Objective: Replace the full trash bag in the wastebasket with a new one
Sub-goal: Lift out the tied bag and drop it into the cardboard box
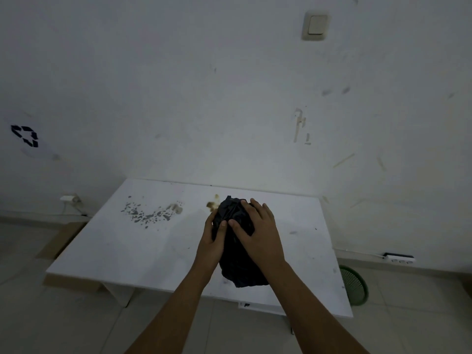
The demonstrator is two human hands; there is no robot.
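Black trash bag (236, 241), all crumpled up, lay on the white table (127, 246), near the middle and a bit to the right. Held from both sides. Left hand (213, 235) curled round its left side, thumb on top of the plastic. Right hand (258, 226) spread wide over its top and right side, fingers pressed down on the crinkles. Brown stain (213, 203) just beside the bag's far end, and grey speckled spots (148, 213) farther left on the table. Green round basket (353, 286) down on the floor by the table's right edge, partly hidden. White power strip (399, 259) near the wall behind it. Brown cardboard (61, 241) on the floor at the left. Light switch (315, 25) high on the wall, and a black recycling sign (25, 136) far left.
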